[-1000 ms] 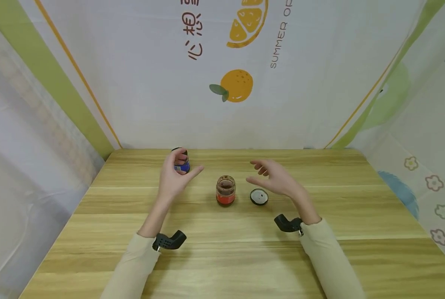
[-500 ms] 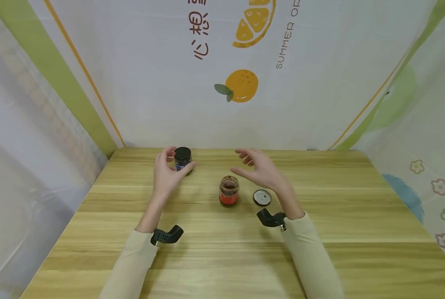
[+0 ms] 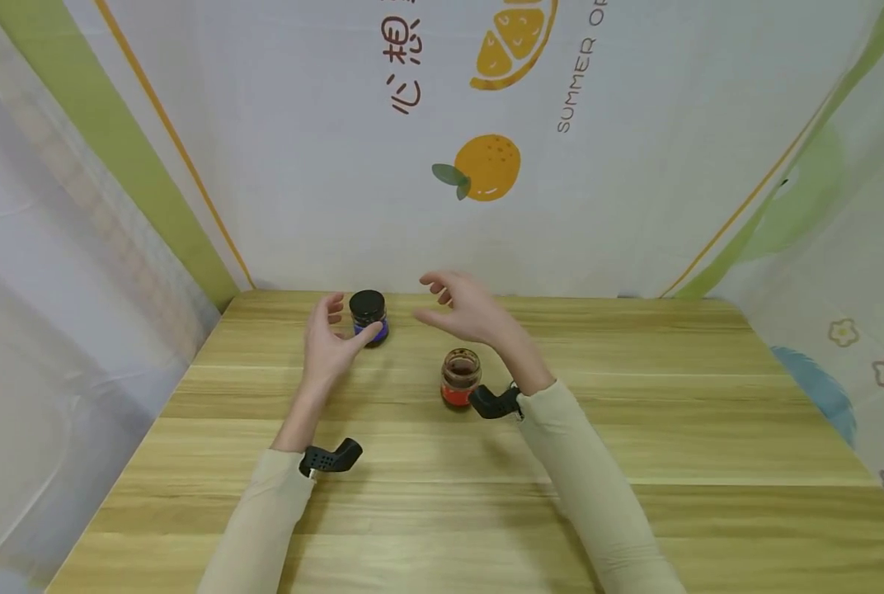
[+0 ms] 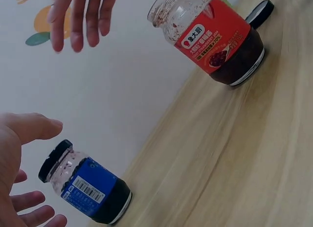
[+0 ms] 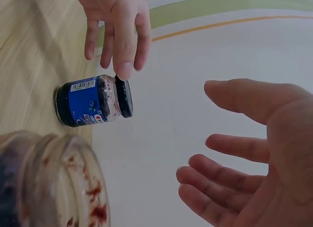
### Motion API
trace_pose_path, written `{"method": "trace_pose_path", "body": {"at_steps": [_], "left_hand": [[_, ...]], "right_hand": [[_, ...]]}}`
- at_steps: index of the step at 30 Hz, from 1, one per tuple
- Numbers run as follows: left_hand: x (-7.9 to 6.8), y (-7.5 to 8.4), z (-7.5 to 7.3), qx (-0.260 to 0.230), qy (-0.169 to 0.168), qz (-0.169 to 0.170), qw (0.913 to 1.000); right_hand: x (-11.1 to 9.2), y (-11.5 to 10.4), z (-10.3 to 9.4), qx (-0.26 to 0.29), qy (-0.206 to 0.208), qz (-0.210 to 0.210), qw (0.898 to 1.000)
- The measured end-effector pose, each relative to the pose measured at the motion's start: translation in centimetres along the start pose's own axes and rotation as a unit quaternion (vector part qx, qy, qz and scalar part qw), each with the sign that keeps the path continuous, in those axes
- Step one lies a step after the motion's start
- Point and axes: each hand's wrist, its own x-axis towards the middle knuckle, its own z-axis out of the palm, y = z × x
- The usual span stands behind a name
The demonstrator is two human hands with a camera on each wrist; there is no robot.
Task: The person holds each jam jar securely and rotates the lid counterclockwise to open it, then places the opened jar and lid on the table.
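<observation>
Left hand (image 3: 328,342), relaxed and empty, partly hides blue-labelled jar (image 3: 369,313) (contact unclear) — right hand (image 3: 463,308), empty too, hovers.

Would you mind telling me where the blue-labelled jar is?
In the head view, the blue-labelled jar stands left of centre near the far edge of the wooden table, just right of the left hand.

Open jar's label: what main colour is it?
The label is mainly red, clearest in the left wrist view.

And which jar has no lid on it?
The red-labelled jar, whose top is uncovered; the blue-labelled jar has a black lid on.
</observation>
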Motion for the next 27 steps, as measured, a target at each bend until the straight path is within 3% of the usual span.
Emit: {"method": "trace_pose_path", "body": {"at_steps": [6, 15, 22, 27], "left_hand": [[0.3, -0.8, -0.2, -0.037, -0.03, -0.027, 0.9985], [0.5, -1.1, -0.7, -0.092, -0.118, -0.071, 0.9861], [0.3, 1.0, -1.2, -0.116, -0.135, -0.082, 0.9807], [0.3, -0.5, -1.0, -0.129, -0.139, -0.077, 0.9789]], "right_hand": [[2.8, -1.4, 0.7, -0.06, -0.037, 0.003, 0.997], [5.7, -3.0, 2.4, -0.089, -0.077, 0.016, 0.993], [7.6, -4.3, 4.1, -0.149, -0.112, 0.068, 0.98], [8.5, -4.4, 5.5, -0.177, -0.122, 0.092, 0.972]]}}
